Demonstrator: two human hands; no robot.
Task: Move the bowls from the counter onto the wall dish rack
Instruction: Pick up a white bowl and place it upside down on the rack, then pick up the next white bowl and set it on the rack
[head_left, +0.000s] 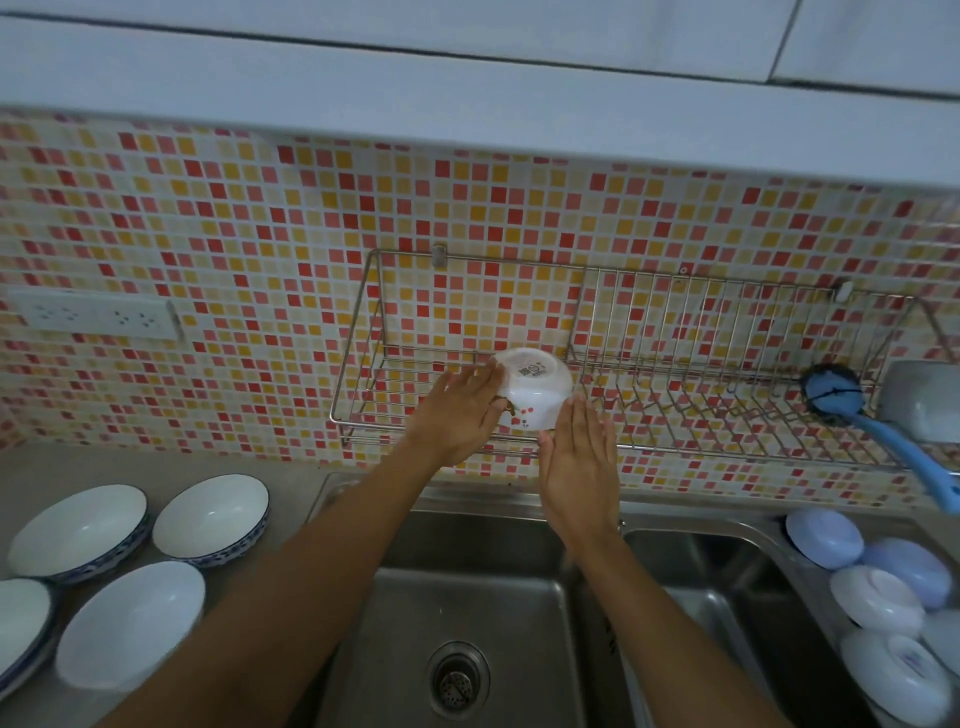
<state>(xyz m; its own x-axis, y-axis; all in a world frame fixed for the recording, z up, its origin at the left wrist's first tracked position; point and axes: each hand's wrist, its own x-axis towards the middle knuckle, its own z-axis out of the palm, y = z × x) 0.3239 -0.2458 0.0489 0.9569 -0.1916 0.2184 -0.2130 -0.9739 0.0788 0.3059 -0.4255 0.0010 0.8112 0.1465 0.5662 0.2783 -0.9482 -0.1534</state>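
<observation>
A small white bowl with red dots (532, 389) is upside down in the left section of the wire wall dish rack (727, 415). My left hand (460, 410) lies flat against the bowl's left side. My right hand (579, 462) is held flat at the bowl's right, fingertips close to its rim. Whether the bowl rests fully on the rack wires is hard to tell. Several white bowls with blue rims (210, 519) stand upright on the counter at the left. Several upturned white and blue bowls (878, 597) lie at the right of the sink.
A double steel sink (467, 597) lies below my arms. A blue dish brush (883, 431) hangs from the rack's right end next to a grey cup holder (924, 400). A wall socket strip (98, 314) is at the left. A cabinet overhangs above.
</observation>
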